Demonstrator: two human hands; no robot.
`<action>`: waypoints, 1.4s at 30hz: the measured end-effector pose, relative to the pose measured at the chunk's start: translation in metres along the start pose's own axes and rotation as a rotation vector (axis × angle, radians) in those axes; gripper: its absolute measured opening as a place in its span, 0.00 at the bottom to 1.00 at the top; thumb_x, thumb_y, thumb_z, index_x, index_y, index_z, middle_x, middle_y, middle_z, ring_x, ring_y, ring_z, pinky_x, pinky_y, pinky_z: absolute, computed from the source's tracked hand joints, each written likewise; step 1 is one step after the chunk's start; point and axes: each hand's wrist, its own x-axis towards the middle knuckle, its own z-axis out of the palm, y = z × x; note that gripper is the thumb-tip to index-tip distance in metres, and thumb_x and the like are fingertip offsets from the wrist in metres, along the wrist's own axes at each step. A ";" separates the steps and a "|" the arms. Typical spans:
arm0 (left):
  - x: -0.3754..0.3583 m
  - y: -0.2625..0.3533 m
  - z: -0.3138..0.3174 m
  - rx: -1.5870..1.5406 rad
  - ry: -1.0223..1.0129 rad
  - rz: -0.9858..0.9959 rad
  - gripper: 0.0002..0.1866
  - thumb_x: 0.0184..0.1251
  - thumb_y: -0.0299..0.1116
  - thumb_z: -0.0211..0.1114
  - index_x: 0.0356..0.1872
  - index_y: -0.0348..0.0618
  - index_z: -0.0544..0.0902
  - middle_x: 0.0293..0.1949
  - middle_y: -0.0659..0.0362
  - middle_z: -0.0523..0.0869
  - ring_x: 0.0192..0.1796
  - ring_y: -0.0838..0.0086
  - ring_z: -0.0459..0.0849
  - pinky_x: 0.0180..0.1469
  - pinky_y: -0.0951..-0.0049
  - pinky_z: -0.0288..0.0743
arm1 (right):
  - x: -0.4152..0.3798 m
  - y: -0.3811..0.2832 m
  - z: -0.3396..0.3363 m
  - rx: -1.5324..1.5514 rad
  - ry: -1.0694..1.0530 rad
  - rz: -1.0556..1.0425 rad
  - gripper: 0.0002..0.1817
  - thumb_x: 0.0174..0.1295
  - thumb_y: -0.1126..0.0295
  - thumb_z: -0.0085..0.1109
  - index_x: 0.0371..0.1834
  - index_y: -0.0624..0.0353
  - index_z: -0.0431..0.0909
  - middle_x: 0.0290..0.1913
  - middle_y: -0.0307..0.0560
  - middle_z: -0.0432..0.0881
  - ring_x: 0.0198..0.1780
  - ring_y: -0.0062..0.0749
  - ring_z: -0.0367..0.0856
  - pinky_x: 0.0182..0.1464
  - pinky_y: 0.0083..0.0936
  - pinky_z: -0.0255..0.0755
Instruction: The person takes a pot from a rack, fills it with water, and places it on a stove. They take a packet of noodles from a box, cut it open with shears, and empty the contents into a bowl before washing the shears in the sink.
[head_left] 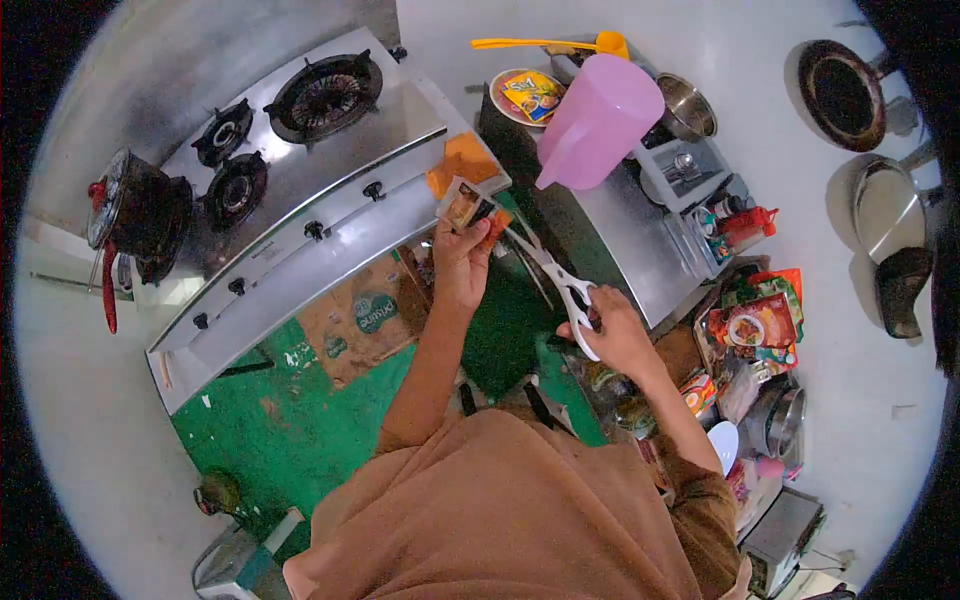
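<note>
My left hand [462,262] pinches a small printed sachet [463,206], dark and orange, holding it up near the stove's front corner. In my right hand [618,335] is a pair of white-handled scissors [570,286], fingers wrapped in the handles. The blades point up and left, their tips right at the sachet's orange edge. An orange cloth [466,158] lies on the stove corner just beyond the sachet.
A gas stove [410,120] with black burners stands left, a dark pot [135,205] at its far end. On the right counter are a pink pitcher [605,110], a plate with a yellow packet [532,95] and a steel bowl [688,108]. Pans [843,97] hang on the wall.
</note>
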 end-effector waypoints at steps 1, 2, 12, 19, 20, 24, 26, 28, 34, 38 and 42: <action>0.000 0.002 -0.002 0.008 0.018 -0.007 0.26 0.51 0.16 0.61 0.53 0.44 0.68 0.46 0.58 0.77 0.45 0.74 0.80 0.48 0.74 0.77 | 0.003 -0.001 0.000 -0.002 -0.007 -0.004 0.28 0.45 0.53 0.66 0.39 0.68 0.72 0.30 0.54 0.73 0.34 0.45 0.73 0.40 0.35 0.67; -0.002 0.005 -0.001 0.006 0.025 -0.003 0.26 0.51 0.16 0.61 0.53 0.44 0.68 0.46 0.58 0.77 0.45 0.74 0.80 0.48 0.74 0.77 | 0.006 -0.002 0.001 -0.004 0.012 -0.044 0.27 0.46 0.55 0.65 0.38 0.68 0.72 0.30 0.54 0.73 0.34 0.46 0.73 0.40 0.36 0.67; -0.010 0.009 0.000 -0.010 0.012 -0.025 0.24 0.51 0.15 0.61 0.50 0.43 0.68 0.43 0.59 0.78 0.41 0.72 0.81 0.45 0.71 0.78 | 0.025 -0.021 -0.007 -0.091 -0.073 -0.089 0.23 0.49 0.59 0.61 0.39 0.69 0.71 0.29 0.55 0.75 0.37 0.49 0.74 0.44 0.38 0.67; -0.008 0.007 -0.011 0.057 -0.055 -0.021 0.27 0.53 0.17 0.59 0.56 0.41 0.65 0.49 0.57 0.75 0.50 0.68 0.77 0.51 0.72 0.75 | 0.024 -0.017 -0.001 -0.079 0.087 -0.215 0.17 0.50 0.64 0.59 0.33 0.69 0.71 0.27 0.55 0.73 0.32 0.49 0.73 0.37 0.38 0.66; -0.008 0.007 -0.011 0.057 -0.055 -0.022 0.27 0.53 0.17 0.59 0.56 0.41 0.65 0.49 0.57 0.75 0.50 0.68 0.77 0.51 0.72 0.75 | 0.024 -0.018 -0.001 -0.075 0.054 -0.199 0.16 0.50 0.64 0.59 0.33 0.69 0.72 0.27 0.55 0.73 0.32 0.50 0.73 0.37 0.38 0.66; -0.010 0.006 -0.015 0.053 -0.030 -0.035 0.27 0.54 0.18 0.58 0.56 0.41 0.65 0.48 0.56 0.75 0.49 0.68 0.77 0.51 0.72 0.75 | 0.023 -0.022 -0.005 -0.060 0.014 -0.188 0.16 0.51 0.65 0.58 0.34 0.69 0.72 0.27 0.56 0.74 0.33 0.51 0.73 0.37 0.39 0.67; -0.009 0.005 -0.018 0.051 -0.027 -0.043 0.27 0.54 0.18 0.58 0.57 0.41 0.65 0.48 0.56 0.76 0.49 0.68 0.77 0.51 0.72 0.75 | 0.023 -0.024 -0.006 -0.065 0.004 -0.174 0.17 0.51 0.63 0.59 0.35 0.68 0.73 0.30 0.58 0.75 0.35 0.52 0.74 0.40 0.40 0.68; -0.009 0.004 -0.020 0.028 -0.030 -0.041 0.27 0.53 0.17 0.58 0.57 0.41 0.65 0.48 0.55 0.75 0.49 0.68 0.77 0.51 0.72 0.75 | 0.023 -0.023 -0.006 -0.069 -0.007 -0.159 0.19 0.51 0.60 0.59 0.35 0.67 0.74 0.33 0.59 0.77 0.38 0.53 0.75 0.43 0.41 0.68; -0.015 0.009 -0.012 -0.007 0.061 -0.071 0.24 0.52 0.16 0.60 0.51 0.42 0.67 0.44 0.59 0.77 0.43 0.71 0.80 0.47 0.70 0.78 | 0.023 -0.007 0.007 -0.069 0.050 -0.215 0.13 0.52 0.66 0.58 0.32 0.66 0.73 0.27 0.56 0.74 0.33 0.51 0.73 0.37 0.39 0.67; -0.016 0.009 -0.021 -0.018 0.022 -0.087 0.24 0.52 0.16 0.61 0.51 0.42 0.67 0.44 0.59 0.77 0.44 0.71 0.80 0.48 0.70 0.77 | 0.023 -0.025 -0.003 -0.120 -0.025 -0.174 0.18 0.52 0.60 0.59 0.34 0.68 0.73 0.31 0.58 0.76 0.36 0.53 0.75 0.40 0.40 0.68; -0.019 0.010 -0.025 -0.012 -0.011 -0.130 0.24 0.52 0.17 0.61 0.51 0.42 0.67 0.44 0.59 0.78 0.45 0.71 0.80 0.49 0.70 0.77 | 0.022 -0.038 -0.007 -0.108 -0.050 -0.160 0.24 0.51 0.56 0.60 0.38 0.69 0.74 0.33 0.61 0.78 0.38 0.55 0.76 0.43 0.42 0.68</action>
